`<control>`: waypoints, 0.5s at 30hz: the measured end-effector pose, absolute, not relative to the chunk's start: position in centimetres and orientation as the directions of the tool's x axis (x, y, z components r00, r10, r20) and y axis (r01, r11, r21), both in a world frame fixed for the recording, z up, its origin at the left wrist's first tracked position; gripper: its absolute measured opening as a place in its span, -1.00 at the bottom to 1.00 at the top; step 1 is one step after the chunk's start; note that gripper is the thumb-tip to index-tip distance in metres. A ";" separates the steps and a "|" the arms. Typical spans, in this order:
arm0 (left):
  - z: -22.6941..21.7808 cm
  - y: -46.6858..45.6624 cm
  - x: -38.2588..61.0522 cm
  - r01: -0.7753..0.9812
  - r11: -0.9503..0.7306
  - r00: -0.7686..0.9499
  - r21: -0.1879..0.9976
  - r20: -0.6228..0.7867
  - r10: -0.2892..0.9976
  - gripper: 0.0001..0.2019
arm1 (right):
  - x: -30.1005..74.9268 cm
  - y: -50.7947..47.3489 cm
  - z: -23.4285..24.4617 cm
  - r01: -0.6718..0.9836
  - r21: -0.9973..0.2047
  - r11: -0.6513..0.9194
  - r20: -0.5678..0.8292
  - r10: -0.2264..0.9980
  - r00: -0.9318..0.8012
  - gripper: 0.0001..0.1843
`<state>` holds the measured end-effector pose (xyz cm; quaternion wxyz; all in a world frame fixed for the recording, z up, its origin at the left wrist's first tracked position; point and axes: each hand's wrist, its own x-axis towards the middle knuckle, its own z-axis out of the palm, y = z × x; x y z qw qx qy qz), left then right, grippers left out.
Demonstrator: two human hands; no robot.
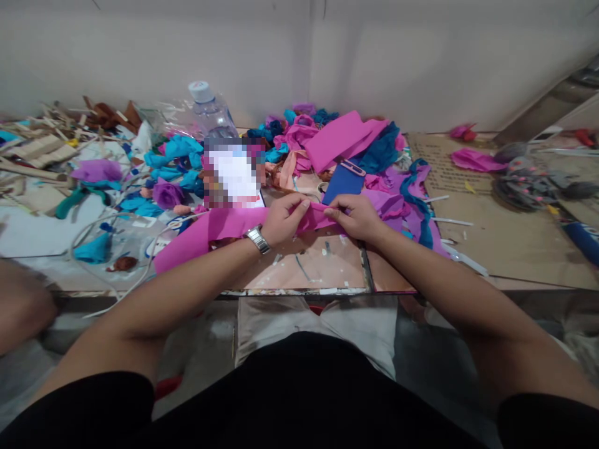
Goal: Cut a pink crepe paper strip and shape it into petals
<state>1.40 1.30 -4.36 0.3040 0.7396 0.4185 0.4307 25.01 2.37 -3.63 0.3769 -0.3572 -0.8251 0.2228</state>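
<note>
A long magenta strip of crepe paper stretches across the table's front, its loose end hanging toward the left. Both hands pinch its upper edge close together. My left hand, with a metal watch on the wrist, grips it between thumb and fingers. Just to the right, my right hand holds the same edge with thumb over fingers. Behind the hands lie a phone with a blurred-out screen and a dark blue flat object with a small pink-handled tool on it.
Paper flowers and a clear bottle stand left of the phone. More folded magenta paper is heaped behind. Wood scraps and green-handled pliers lie far left. Cardboard covers the right side. Another person's arm shows at left.
</note>
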 end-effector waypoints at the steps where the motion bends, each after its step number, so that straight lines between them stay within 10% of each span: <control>1: -4.4 1.3 1.4 0.358 -0.469 0.275 0.808 0.389 0.879 -0.62 | 25.0 2.4 -3.6 0.424 -0.633 0.647 0.460 0.756 -0.465 -0.52; 15: -4.0 1.2 1.6 0.366 -0.501 0.269 0.784 0.426 0.864 -0.71 | 24.8 2.1 -3.5 0.446 -0.613 0.652 0.444 0.751 -0.488 -0.52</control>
